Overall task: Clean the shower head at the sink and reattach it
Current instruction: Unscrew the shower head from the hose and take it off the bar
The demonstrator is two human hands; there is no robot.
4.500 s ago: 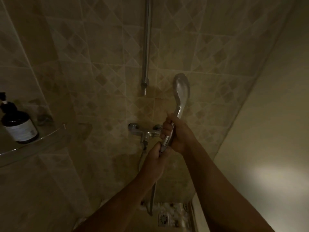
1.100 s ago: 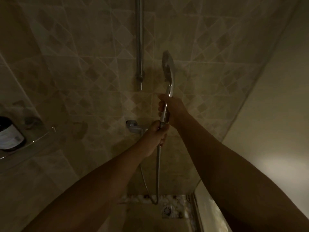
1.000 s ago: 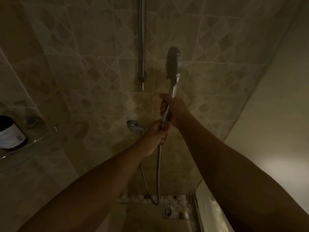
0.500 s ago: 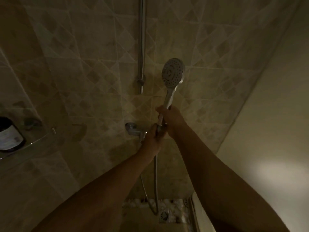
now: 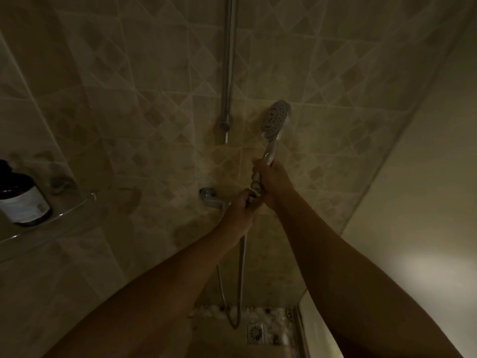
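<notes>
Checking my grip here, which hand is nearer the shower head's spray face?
Right. The right hand grips the handle just below the spray face; the left hand holds lower down, at the handle's base.

A dark bottle [image 5: 22, 202] with a pale label stands upright on a glass corner shelf [image 5: 74, 209] at the left. Diamond-patterned tiles cover the wall [image 5: 144, 104]. Low down, a square floor drain [image 5: 255, 333] sits beside a strip of pebbles [image 5: 206, 312].

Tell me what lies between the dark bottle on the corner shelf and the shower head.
In the head view: bare tiled wall from the dark bottle onward, then the lower end of the chrome rail, just left of the shower head.
</notes>
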